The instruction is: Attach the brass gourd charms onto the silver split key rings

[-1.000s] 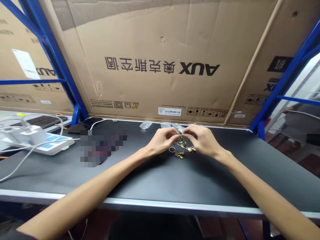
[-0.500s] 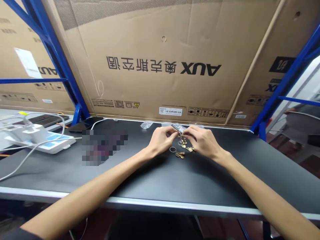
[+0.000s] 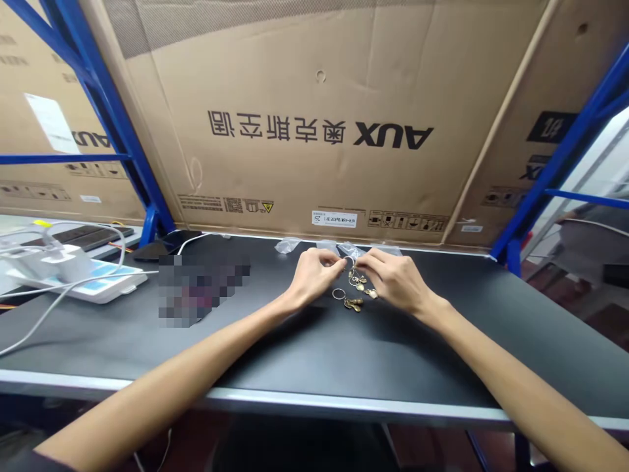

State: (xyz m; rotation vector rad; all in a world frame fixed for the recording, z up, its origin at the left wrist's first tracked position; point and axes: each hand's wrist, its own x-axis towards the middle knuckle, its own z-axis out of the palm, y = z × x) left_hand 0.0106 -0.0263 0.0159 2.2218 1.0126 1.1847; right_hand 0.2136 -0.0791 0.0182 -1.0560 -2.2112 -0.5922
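Near the centre of the frame, a person's left hand (image 3: 314, 278) and right hand (image 3: 399, 282), thumbs and fingers pinched nearly closed, hold opposite sides of a thin metal ring on a held keychain (image 3: 350, 258). It looks light, with a stiff, springy ring and small dangling charms likely to swing; the ring's rim seems the surest grip. Just below, a loose keychain (image 3: 352, 304) lies on the black table (image 3: 314, 367), and more charms crowd beneath the fingers, where they could snag. Clear plastic bags (image 3: 287, 245) lie behind; a white power strip (image 3: 105, 288) and cables fill the left edge, well apart.
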